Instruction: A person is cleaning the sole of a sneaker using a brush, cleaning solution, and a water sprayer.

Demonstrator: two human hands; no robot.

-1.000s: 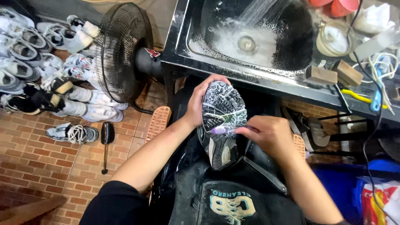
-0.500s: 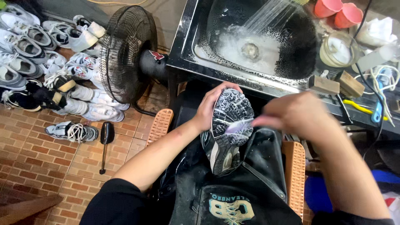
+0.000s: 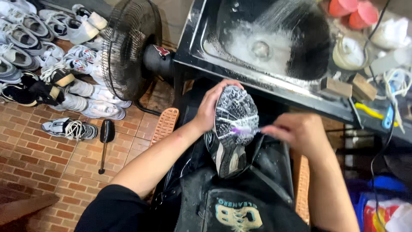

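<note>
Holding one shoe (image 3: 231, 129) upside down over the lap, the left hand (image 3: 210, 107) wraps around its toe end, with the fingers curled over the edge, so the sole faces up and stays put. The grip of that hand is pressed tight on the shoe. The right hand (image 3: 300, 133) pinches one small purple brush (image 3: 244, 129) and lays its tip across the sole, about the middle, where the grooves are. The shoe rests on a black apron (image 3: 240, 197) that looks wet, and this likely keeps the clothes dry. Just past the shoe is one black sink (image 3: 193, 56) with water spraying into it, close enough to rinse things. On the worktop to the right of the sink lie two small wooden blocks (image 3: 337, 87) and two red cups (image 3: 352, 10). One black fan (image 3: 128, 47) stands on the brick floor (image 3: 43, 150) to the left. Many pairs of shoes (image 3: 38, 43) sit in rows beyond the fan, too many to count, and one more shoe (image 3: 68, 129) lies alone nearer, beside one black brush with a long handle (image 3: 105, 141).
</note>
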